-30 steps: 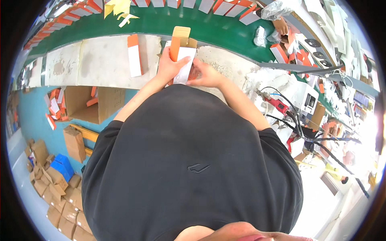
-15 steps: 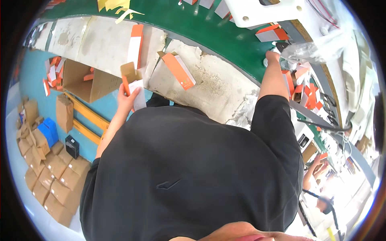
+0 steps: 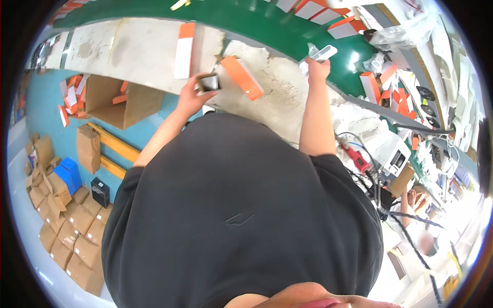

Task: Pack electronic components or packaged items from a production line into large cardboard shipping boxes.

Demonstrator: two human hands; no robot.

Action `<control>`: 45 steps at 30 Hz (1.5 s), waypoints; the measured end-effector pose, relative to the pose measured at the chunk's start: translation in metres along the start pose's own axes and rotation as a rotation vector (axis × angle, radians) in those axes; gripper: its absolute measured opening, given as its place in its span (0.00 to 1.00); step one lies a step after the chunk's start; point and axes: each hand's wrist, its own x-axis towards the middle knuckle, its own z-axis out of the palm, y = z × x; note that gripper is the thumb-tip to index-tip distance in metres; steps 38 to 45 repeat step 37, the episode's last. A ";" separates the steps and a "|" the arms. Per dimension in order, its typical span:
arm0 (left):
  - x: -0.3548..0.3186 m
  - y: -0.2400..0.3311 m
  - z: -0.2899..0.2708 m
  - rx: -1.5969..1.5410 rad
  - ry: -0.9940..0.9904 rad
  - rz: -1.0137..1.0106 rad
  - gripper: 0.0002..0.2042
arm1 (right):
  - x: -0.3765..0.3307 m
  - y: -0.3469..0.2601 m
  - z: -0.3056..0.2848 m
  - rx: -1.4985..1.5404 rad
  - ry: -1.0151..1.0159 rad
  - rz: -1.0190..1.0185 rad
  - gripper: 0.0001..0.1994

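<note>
My left hand (image 3: 192, 97) grips a small carton (image 3: 201, 83) whose open end is tipped up, so its dark inside shows. My right hand (image 3: 318, 71), out over the edge of the green belt, pinches a long white object (image 3: 325, 52) with clear plastic around it; its exact kind is unclear. Beside my left hand a white and orange box (image 3: 184, 51) lies on the worn pale bench (image 3: 138, 43). Between my two hands lies another orange box (image 3: 241, 77), set at a slant.
The green belt (image 3: 246, 25) crosses the far side, with orange and white boxes (image 3: 310, 10) on it. At left stands a big open cardboard carton (image 3: 110, 110); brown parcels (image 3: 69, 236) are stacked beyond. A red-handled tool (image 3: 358, 159) and cables lie right. A co-worker's hands (image 3: 415, 199) show at lower right.
My right hand has come back left from the belt's right side with the white object in it. My left hand has moved right, turning the carton's open end upward.
</note>
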 end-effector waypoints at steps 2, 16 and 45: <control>0.019 -0.012 0.005 -0.015 -0.048 0.035 0.33 | -0.057 -0.021 -0.012 0.010 -0.125 -0.241 0.29; 0.040 -0.039 -0.027 0.336 -0.141 0.467 0.23 | -0.328 -0.157 0.029 -0.218 -0.560 -0.571 0.17; 0.077 -0.064 -0.023 0.217 -0.283 0.646 0.27 | -0.373 -0.144 0.049 -0.688 -0.315 -1.029 0.15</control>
